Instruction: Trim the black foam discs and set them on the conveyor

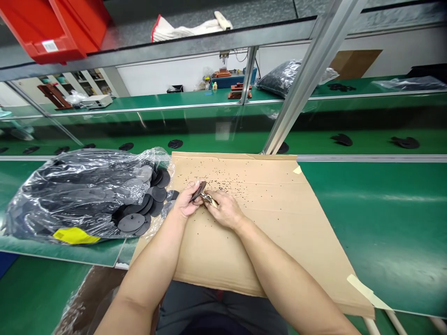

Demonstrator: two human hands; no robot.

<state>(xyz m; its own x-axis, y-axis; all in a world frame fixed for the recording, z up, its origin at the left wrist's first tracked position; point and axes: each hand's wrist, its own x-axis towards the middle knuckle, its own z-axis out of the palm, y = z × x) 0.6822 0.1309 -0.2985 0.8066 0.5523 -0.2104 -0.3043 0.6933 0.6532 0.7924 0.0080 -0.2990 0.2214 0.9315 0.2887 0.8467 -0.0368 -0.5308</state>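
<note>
My left hand (187,201) grips a black disc (198,190), tilted up on its edge, above a cardboard sheet (272,251). Closed around the handles of small metal cutting pliers (208,199) is my right hand (225,208). The pliers' jaws meet the rim of the disc; whether they bite on it is too small to tell. Many tiny black bits (226,186) lie scattered over the cardboard beyond my hands. Left of my left hand, a clear plastic bag (80,186) spills loose black discs (132,223) from its open mouth.
A green conveyor belt (223,135) with spaced black discs runs behind the cardboard. A slanted metal post (300,93) rises at its back edge. Overhead, a shelf carries a red bin (59,28) and white gloves (188,30). Masking tape (366,291) holds the cardboard's right corner.
</note>
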